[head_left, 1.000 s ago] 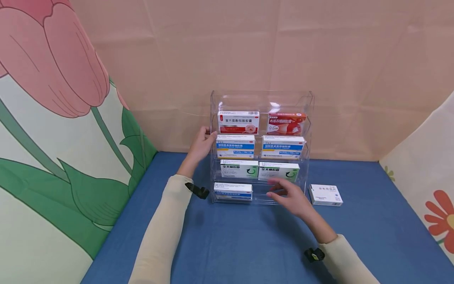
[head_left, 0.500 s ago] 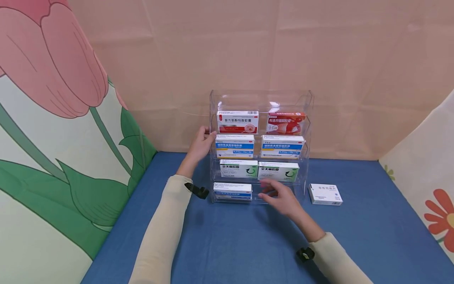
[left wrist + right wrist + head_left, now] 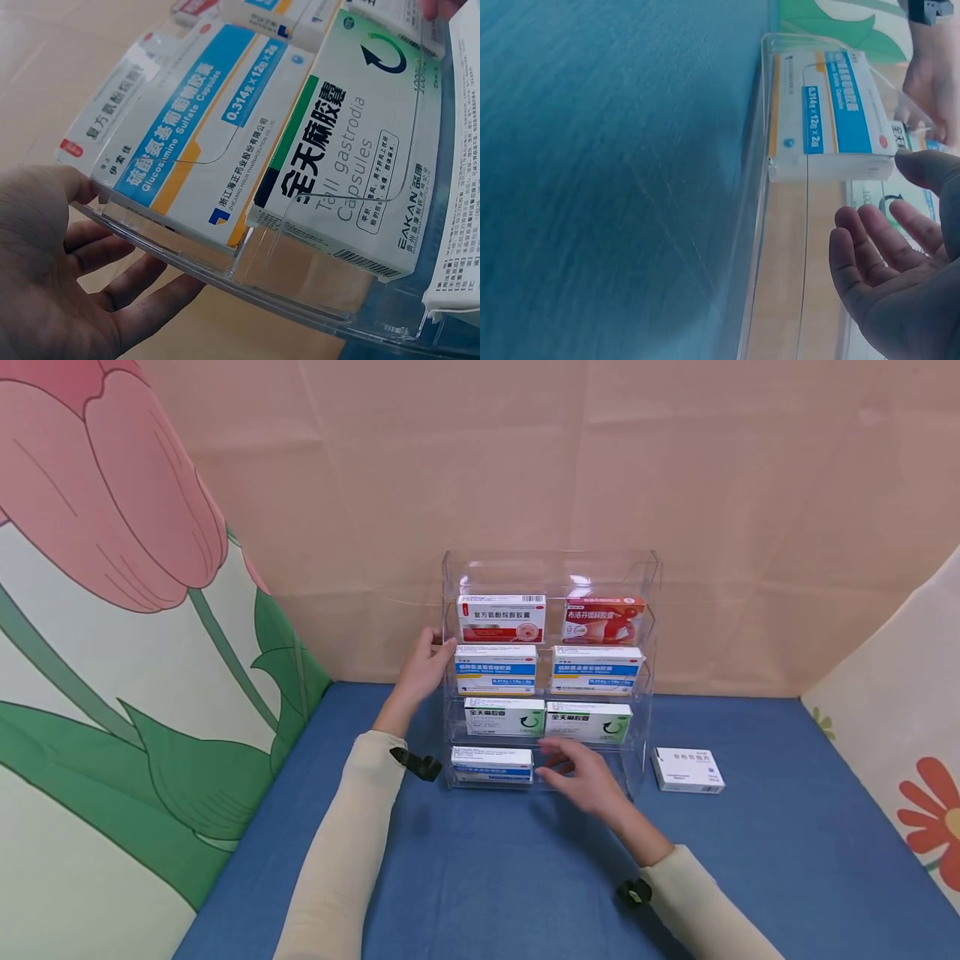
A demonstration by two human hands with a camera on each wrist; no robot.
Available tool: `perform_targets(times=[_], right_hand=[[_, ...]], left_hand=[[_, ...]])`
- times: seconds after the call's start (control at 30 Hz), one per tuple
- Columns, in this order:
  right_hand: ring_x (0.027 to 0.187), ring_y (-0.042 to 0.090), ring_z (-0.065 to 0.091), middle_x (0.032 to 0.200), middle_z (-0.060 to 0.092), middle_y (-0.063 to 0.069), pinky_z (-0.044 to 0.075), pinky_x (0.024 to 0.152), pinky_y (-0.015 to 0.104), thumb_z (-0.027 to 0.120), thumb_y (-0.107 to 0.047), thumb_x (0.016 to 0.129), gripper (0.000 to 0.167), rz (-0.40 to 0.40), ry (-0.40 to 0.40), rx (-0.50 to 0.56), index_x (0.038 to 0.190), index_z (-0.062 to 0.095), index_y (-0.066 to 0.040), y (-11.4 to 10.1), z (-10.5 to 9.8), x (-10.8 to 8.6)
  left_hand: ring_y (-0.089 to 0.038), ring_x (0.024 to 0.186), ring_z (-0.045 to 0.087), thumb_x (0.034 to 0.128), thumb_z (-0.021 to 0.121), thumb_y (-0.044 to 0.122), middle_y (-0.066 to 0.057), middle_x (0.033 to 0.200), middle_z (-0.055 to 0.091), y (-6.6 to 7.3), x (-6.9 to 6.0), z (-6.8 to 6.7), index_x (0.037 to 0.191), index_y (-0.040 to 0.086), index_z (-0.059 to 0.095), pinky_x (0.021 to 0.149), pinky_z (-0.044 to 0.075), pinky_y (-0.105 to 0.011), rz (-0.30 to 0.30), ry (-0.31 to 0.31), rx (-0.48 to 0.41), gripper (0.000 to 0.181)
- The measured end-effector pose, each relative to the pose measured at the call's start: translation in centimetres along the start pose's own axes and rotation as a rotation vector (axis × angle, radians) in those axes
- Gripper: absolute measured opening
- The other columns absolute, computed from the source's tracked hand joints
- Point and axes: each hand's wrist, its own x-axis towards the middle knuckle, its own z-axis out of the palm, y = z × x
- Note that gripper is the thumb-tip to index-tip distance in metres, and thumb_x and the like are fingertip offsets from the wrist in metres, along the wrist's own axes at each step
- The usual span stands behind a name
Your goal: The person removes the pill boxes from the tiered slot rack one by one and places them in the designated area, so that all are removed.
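Observation:
A clear tiered rack (image 3: pixel 555 570) holds medicine boxes. My left hand (image 3: pixel 422 675) grips its left side; in the left wrist view this hand (image 3: pixel 82 262) has its thumb at the rack's edge by a blue-and-white box (image 3: pixel 202 127), the other fingers behind. At the bottom tier, my right hand (image 3: pixel 588 779) is just right of a blue-and-white box (image 3: pixel 492 767), holding nothing. The right wrist view shows that hand (image 3: pixel 907 277) with relaxed, slightly bent fingers and the thumb tip close to the corner of the box (image 3: pixel 832 105); whether they touch, I cannot tell.
On the blue table (image 3: pixel 480 868) a white box (image 3: pixel 688 772) lies right of the rack. Higher tiers hold two green-and-white boxes, two blue-and-white boxes, a red-and-white box (image 3: pixel 501 618) and a red box (image 3: pixel 603 620). A pinkish cloth (image 3: pixel 375 485) hangs behind.
My right hand has moved left along the bottom tier, closer to the blue-and-white box there. My left hand has stayed at the rack's side.

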Motion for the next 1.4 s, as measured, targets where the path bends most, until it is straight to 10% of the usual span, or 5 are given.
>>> perform_targets(times=[1.4], right_hand=[[0.099,0.022,0.067,0.112,0.07,0.005,0.057,0.087,0.043,0.075,-0.015,0.092,0.029,-0.021,0.074,-0.07,0.121,0.07,-0.012,-2.0,1.2,0.6]], left_hand=[[-0.032,0.12,0.055,0.1058,0.051,0.037,-0.015,0.132,0.053,0.3,-0.1,0.0,0.133,0.007,0.044,0.093,0.052,-0.051,-0.035,0.0,-0.019,0.041]])
